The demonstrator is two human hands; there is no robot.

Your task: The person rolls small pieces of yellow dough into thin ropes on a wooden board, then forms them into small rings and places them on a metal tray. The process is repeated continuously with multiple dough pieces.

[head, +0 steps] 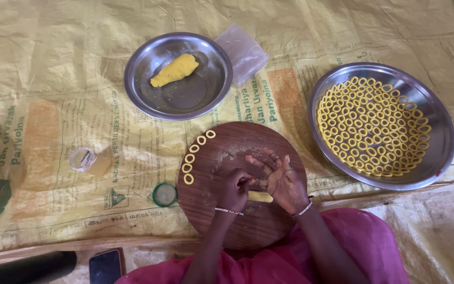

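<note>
Nearest you is the pink cloth [342, 247] over your lap, and just above it the round dark wooden board [248, 221] where both your hands work. Your left hand [234, 189] is curled, its grip pinched narrow on a small bit of yellow dough at the fingertips. Your right hand [282, 179] lies partly spread, fingers dusted yellow, its grip loose and meeting the left at the same bit; a short yellow dough roll [261, 196] lies on the board just under it, close enough to pull from.

Along the board's upper left edge sit 5 small yellow dough rings [193, 152] in a curved row, likely parked there to keep the middle free for shaping. To the right, a large round steel plate [442, 152] holds many more finished rings [371, 134], packed side by side in 1 layer, probably so they do not stick. Above the board, a smaller steel plate [216, 58] carries a lump of yellow dough [174, 70], with a folded clear plastic bag [245, 51] touching its rim.

To the left stand a small clear glass cup [83, 159] and a green-rimmed round lid [164, 194]. A dark phone [106, 265] lies at the bottom edge. Everything rests on yellow printed sacking [53, 68] spread over the floor; nothing else of the room shows.
</note>
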